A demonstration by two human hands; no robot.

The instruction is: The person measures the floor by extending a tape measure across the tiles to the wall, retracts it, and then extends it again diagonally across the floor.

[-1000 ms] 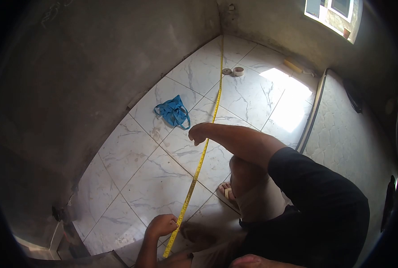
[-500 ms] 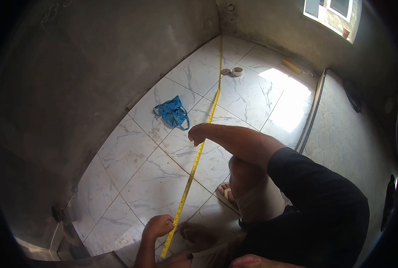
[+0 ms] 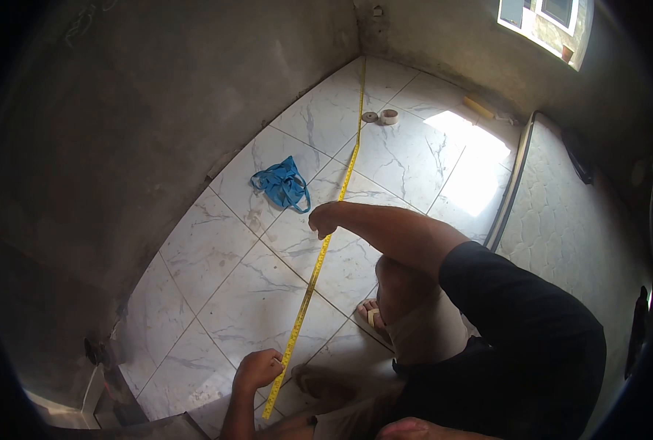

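Note:
A yellow measuring tape (image 3: 297,328) runs in a long strip across the tiled floor, from the far wall corner down to the bottom of the view. My left hand (image 3: 259,369) is closed at the tape's near part, with thumb and fingertips on its edge; a short length sticks out below the hand. Farther up, my right hand (image 3: 324,220) is curled down over the tape, which passes beneath the wrist and comes out under the fingers. Its grip is partly hidden. A crumpled blue cloth (image 3: 282,185) with straps lies left of the right hand.
Two rolls of tape (image 3: 389,117) rest beside the measuring tape's far part. A mattress (image 3: 561,220) leans along the right wall. Bare grey walls (image 3: 158,110) enclose the marble-patterned tile floor (image 3: 224,293). My sandalled foot (image 3: 373,315) is right of the measuring tape.
The measuring tape's middle and near parts have shifted slightly left. My left hand has moved a little left and up with it. My right hand stays almost in place.

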